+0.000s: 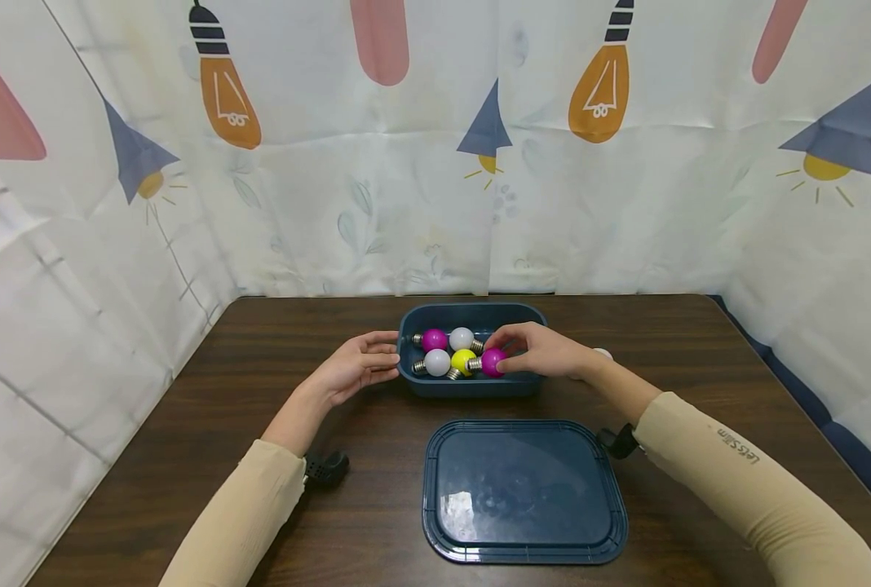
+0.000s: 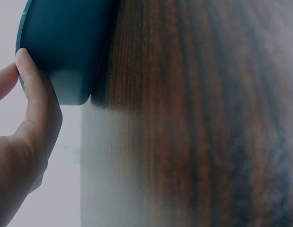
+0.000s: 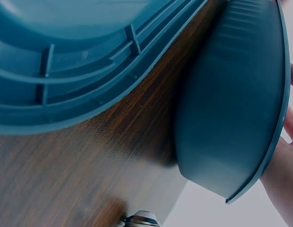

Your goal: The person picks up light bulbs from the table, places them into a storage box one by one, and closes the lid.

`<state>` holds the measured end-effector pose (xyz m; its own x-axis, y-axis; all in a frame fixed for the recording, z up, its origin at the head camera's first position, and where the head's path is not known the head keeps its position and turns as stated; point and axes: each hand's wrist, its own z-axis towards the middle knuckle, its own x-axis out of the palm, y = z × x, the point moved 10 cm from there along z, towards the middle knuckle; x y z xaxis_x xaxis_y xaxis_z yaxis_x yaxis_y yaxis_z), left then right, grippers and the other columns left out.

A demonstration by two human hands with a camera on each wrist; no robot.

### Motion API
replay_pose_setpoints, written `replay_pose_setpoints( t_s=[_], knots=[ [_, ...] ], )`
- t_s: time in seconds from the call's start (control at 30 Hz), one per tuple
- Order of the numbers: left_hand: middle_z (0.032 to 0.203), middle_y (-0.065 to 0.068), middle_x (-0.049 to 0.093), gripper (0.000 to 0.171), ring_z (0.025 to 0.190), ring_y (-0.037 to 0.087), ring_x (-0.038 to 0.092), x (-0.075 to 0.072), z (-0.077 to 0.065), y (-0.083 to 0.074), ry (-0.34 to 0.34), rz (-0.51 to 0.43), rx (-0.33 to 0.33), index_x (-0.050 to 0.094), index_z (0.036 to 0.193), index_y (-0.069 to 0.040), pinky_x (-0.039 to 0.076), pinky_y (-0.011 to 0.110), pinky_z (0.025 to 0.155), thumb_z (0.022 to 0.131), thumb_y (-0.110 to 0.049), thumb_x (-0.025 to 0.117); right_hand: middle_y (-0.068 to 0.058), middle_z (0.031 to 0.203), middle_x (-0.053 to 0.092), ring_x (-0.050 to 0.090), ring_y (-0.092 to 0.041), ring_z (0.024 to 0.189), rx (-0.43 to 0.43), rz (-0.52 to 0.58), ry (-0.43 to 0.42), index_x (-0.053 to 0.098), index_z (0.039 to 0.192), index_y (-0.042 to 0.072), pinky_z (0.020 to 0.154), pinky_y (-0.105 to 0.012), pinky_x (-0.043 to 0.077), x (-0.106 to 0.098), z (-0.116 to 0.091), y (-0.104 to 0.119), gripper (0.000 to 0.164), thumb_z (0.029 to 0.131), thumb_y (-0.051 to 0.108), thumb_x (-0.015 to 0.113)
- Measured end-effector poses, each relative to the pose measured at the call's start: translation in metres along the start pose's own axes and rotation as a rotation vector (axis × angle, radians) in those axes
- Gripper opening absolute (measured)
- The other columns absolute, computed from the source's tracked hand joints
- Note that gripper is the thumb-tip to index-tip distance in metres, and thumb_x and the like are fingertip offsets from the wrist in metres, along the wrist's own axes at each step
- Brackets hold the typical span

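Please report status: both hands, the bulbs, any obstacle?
Left hand touching box. Right hand pinching magenta bulb over box. Lid lying apart from box; no obstacle seen.

I hold a magenta bulb (image 1: 492,364) sideways, metal base (image 1: 475,364) pointing left, over the open dark-blue box (image 1: 472,390) of bulbs (image 1: 438,362) standing near the far edge of the tabletop (image 1: 377,505).

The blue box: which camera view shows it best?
The head view: from above, it shows nearly the whole box and the light bulbs inside, though the right hand hides part. Each wrist view shows only part of its outer wall and rim, close up, and nothing inside.
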<state>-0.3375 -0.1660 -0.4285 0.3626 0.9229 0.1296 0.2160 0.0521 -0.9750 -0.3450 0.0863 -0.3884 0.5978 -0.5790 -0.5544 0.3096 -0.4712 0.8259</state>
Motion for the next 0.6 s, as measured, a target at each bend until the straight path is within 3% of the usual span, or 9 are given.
replay_pose_setpoints(
  t_s=[0.3,0.6],
  knots=[
    [0.137,0.029,0.052,0.057,0.099,0.019,0.069,-0.0005,-0.0002,-0.0003,-0.003,0.008,0.006,0.032,0.156,0.004,0.058,0.032,0.092,0.104,0.0,0.057,-0.008,0.132,0.061,0.06,-0.03,0.118,-0.004,0.005,0.006,0.064,0.132,0.006,0.099,-0.042,0.054,0.0007,-0.0005,0.0006,0.039,0.096,0.017,0.074],
    [0.134,0.026,0.054,0.057,0.099,0.019,0.069,-0.0002,0.0003,0.0001,-0.001,0.005,0.007,0.032,0.156,0.004,0.058,0.032,0.091,0.105,0.0,0.056,-0.02,0.133,0.06,0.061,-0.029,0.118,-0.017,0.026,0.015,0.059,0.135,-0.002,0.1,-0.04,0.054,0.0014,0.0001,0.0007,0.044,0.097,0.014,0.073]
  ],
)
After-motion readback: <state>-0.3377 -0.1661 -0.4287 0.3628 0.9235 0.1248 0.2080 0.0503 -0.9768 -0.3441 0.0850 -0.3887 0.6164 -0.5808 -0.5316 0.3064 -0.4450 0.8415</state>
